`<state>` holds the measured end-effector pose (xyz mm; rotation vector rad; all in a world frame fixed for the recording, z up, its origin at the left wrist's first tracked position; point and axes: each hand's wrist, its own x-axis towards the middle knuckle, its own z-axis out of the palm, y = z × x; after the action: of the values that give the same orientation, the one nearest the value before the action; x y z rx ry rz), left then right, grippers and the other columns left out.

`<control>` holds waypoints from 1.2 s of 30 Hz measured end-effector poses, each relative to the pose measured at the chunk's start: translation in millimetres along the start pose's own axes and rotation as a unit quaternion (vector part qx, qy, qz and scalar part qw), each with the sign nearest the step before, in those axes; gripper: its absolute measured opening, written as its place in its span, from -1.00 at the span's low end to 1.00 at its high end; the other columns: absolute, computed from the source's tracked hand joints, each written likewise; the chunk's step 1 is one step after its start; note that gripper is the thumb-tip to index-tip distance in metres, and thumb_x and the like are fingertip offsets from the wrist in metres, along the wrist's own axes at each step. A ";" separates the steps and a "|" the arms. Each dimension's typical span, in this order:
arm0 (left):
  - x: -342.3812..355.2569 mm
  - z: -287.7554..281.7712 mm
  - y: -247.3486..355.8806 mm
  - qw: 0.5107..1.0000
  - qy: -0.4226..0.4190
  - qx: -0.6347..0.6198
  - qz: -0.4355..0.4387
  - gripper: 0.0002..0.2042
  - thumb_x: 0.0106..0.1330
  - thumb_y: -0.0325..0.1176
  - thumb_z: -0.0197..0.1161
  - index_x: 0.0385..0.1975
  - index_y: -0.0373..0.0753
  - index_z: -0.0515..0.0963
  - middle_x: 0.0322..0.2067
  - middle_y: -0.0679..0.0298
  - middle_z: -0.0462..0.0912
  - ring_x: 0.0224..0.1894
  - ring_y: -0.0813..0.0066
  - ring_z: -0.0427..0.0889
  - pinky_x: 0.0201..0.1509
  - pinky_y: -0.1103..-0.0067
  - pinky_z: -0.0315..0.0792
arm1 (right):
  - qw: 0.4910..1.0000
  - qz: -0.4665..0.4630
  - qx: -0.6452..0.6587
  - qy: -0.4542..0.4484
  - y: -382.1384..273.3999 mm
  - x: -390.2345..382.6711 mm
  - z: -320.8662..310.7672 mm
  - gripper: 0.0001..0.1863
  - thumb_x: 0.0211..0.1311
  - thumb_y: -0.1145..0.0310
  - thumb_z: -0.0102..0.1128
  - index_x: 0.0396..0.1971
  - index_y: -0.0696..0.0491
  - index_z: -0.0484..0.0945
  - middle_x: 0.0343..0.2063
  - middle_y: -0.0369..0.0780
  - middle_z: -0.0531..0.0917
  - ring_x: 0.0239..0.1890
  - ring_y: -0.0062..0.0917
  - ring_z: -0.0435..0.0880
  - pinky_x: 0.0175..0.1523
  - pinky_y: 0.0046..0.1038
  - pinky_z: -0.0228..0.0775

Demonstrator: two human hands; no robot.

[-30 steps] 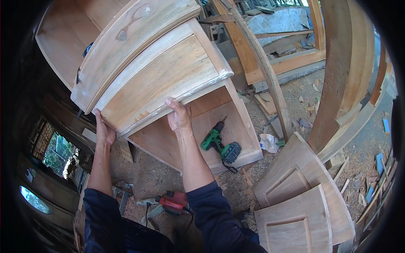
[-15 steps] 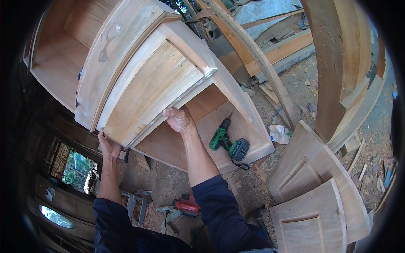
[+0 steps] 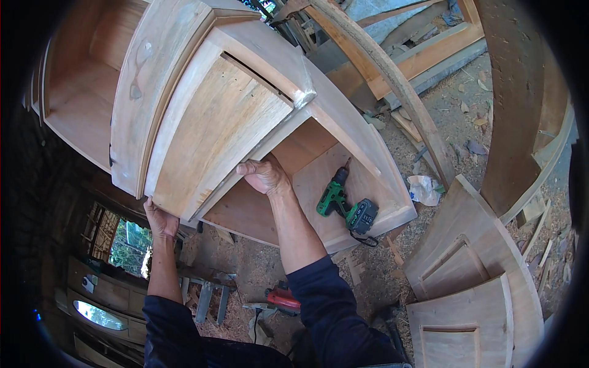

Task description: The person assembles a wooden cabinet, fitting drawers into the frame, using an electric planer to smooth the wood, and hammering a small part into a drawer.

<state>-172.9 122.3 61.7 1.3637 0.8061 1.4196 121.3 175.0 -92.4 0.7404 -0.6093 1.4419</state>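
A pale wooden panel [image 3: 218, 132] lies on the front of a curved cabinet [image 3: 356, 147], above an open compartment. My left hand [image 3: 162, 219] grips the panel's lower left corner, its fingers partly hidden behind it. My right hand [image 3: 262, 176] is closed on the panel's lower edge, thumb on top, fingers out of sight underneath. A dark narrow gap shows along the panel's right end. A green cordless drill [image 3: 342, 205] lies inside the open compartment.
An upper cabinet section [image 3: 86, 110] is at upper left. Two curved door panels [image 3: 445, 331] lean at lower right. A long curved board [image 3: 408, 98] and wooden frames [image 3: 429, 67] stand at right. A red power tool [image 3: 282, 299] sits on the shaving-strewn floor below.
The panel has shifted slightly, opening a dark gap at its right end. My view has turned, moving the cabinet and drill rightward in the picture. Both hands keep their holds.
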 end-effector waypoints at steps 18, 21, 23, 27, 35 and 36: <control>-46.8 171.0 -23.6 0.388 0.005 0.839 0.381 0.35 -0.44 -0.01 0.68 0.46 -0.25 -0.06 0.39 -0.06 0.07 0.42 -0.06 0.09 0.43 0.11 0.04 | 0.996 0.002 0.014 0.088 -10.8 -9.1 22.7 -0.40 -0.23 0.50 0.42 -0.02 0.26 0.55 -0.13 -0.14 0.67 0.09 -0.42 0.55 0.31 -0.38 0.21; -45.5 177.4 -20.4 0.404 0.000 0.824 0.398 0.34 -0.43 -0.04 0.68 0.45 -0.24 -0.05 0.38 -0.06 0.09 0.40 -0.05 0.12 0.39 0.12 0.07 | 0.996 0.004 0.046 0.076 -11.2 -4.5 8.7 -0.59 -0.24 0.49 0.42 -0.24 0.20 0.64 -0.19 -0.16 0.69 0.07 -0.41 0.54 0.33 -0.39 0.13; -47.5 172.6 -11.7 0.400 0.003 0.827 0.396 0.32 -0.41 -0.04 0.68 0.45 -0.23 -0.05 0.37 -0.06 0.09 0.38 -0.04 0.14 0.36 0.12 0.09 | 0.996 0.001 0.046 0.078 -9.1 -6.6 13.8 -0.66 -0.23 0.50 0.41 -0.31 0.18 0.65 -0.21 -0.16 0.69 0.04 -0.42 0.55 0.30 -0.40 0.16; -44.3 176.7 -7.7 0.391 -0.027 0.840 0.376 0.29 -0.36 -0.10 0.68 0.44 -0.25 -0.05 0.27 -0.08 0.19 0.29 -0.08 0.23 0.32 0.12 0.14 | 0.995 -0.020 0.029 0.089 -10.9 -7.7 17.5 -0.68 -0.21 0.55 0.39 -0.32 0.18 0.63 -0.28 -0.18 0.68 -0.02 -0.43 0.56 0.21 -0.37 0.26; -53.9 181.5 -2.2 0.362 -0.055 0.846 0.387 0.27 -0.36 -0.28 0.62 0.46 -0.25 -0.10 0.15 -0.17 0.20 0.19 -0.16 0.26 0.27 0.09 0.19 | 0.995 -0.016 -0.061 0.072 -29.5 -13.2 25.1 -0.28 -0.15 0.64 0.29 0.17 0.18 0.37 -0.02 -0.15 0.61 0.09 -0.32 0.57 0.29 -0.21 0.29; -61.4 182.1 0.9 0.363 -0.045 0.850 0.380 0.27 -0.37 -0.28 0.62 0.45 -0.26 -0.10 0.17 -0.17 0.19 0.21 -0.18 0.25 0.28 0.10 0.21 | 0.994 -0.009 -0.084 0.069 -33.5 -14.4 27.0 -0.28 -0.13 0.65 0.28 0.18 0.17 0.35 0.00 -0.14 0.61 0.10 -0.32 0.57 0.29 -0.22 0.29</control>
<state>-1.5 35.7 70.0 3.7451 1.8574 0.4370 155.7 145.7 -88.7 0.5087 -0.6059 1.3946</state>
